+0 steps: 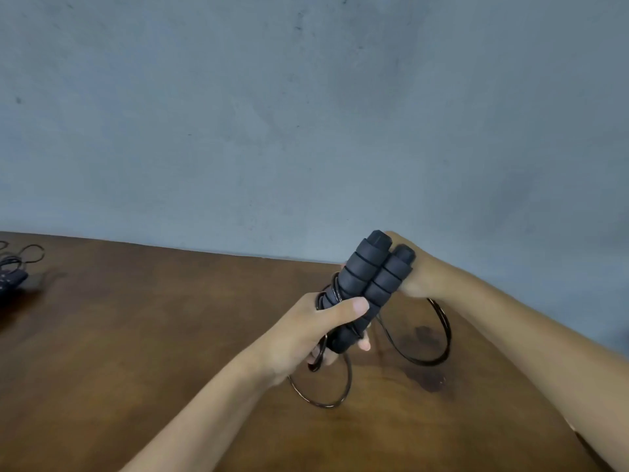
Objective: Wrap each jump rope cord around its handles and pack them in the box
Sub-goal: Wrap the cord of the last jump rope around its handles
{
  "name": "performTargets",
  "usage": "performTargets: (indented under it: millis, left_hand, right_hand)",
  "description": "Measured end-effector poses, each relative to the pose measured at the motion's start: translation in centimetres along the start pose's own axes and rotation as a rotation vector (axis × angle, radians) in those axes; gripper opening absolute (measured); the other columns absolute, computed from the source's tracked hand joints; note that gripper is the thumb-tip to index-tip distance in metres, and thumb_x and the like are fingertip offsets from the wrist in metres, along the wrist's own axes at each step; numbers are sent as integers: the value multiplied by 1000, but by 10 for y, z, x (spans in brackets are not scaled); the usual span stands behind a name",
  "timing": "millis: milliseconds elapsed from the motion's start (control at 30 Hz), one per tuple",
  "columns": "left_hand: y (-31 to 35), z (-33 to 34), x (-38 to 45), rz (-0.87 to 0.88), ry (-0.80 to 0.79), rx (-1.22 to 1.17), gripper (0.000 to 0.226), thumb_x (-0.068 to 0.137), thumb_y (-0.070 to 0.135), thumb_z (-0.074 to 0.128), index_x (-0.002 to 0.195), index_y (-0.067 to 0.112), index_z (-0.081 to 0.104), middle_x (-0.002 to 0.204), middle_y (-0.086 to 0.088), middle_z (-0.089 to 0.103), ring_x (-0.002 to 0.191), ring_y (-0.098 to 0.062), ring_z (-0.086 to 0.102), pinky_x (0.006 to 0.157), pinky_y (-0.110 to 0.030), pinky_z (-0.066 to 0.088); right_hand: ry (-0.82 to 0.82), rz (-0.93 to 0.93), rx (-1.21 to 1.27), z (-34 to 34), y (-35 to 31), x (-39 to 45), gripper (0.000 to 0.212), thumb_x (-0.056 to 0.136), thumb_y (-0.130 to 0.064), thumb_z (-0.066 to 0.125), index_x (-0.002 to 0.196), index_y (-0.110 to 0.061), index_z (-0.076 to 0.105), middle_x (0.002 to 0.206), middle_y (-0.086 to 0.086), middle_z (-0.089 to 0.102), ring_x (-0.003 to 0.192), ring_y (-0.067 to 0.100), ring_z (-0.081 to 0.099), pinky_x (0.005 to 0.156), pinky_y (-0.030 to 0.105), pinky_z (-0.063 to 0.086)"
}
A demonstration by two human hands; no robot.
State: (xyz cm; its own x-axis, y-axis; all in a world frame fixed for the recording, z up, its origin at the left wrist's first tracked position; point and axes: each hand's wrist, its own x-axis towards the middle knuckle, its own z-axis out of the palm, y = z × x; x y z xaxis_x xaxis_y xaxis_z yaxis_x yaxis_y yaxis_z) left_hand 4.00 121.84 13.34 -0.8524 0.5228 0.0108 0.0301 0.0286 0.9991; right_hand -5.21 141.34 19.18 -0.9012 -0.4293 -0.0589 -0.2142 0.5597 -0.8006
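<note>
Handles (366, 284) gripped by left hand (315, 330), right hand (413, 270) behind.

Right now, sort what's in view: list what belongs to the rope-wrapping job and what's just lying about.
Part of the job:
- handles, paired, gripped by left hand
- cord, partly wound, loops trailing
- right hand behind the handles
- second rope at far left, unwrapped

Just there:
- table
- wall
</note>
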Motion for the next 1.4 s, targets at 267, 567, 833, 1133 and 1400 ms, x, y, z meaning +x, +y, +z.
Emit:
performTargets:
  millis: [267,567,833,1133,1400]
  left_hand:
    - [-18,2,1,-60,159,-441,51,91,57,64,100,7,66,82,-14,66,47,-14,32,45,-21,27]
    - [-38,-35,-9,-160,254,-654,51,86,67,71,103,21,83,91,-14,68,66,-15,34,55,-24,16]
    - [-43,-89,-42,-265,470,-500,58,93,63,61,105,7,72,68,-2,69,45,-12,39,42,-19,30]
    - [-75,-129,-60,-299,638,49,58,82,66,74,98,11,69,79,-2,78,53,-4,58,57,-26,41]
    - [-83,-153,-74,-368,390,628,62,73,80,73,93,23,57,83,4,66,70,-15,63,58,-30,44]
  right_hand:
    - [192,-127,-89,54,23,-21,32,95,-2,48,67,-11,61,63,7,67,67,29,65,74,45,53]
    - [425,-21,-25,104,-6,-36,25,102,-21,61,83,-28,76,77,-14,72,82,-1,67,76,19,45]
    - [548,95,-156,170,-38,-36,20,101,-27,62,117,-32,74,87,-27,72,98,-20,58,84,-3,38]
    - [438,145,-300,215,-71,-29,36,106,-26,51,141,-29,60,122,-19,68,96,-14,52,86,-8,31]
    - [384,224,-341,226,-87,-35,29,105,-26,55,131,-31,67,106,-26,67,78,-13,54,79,4,43]
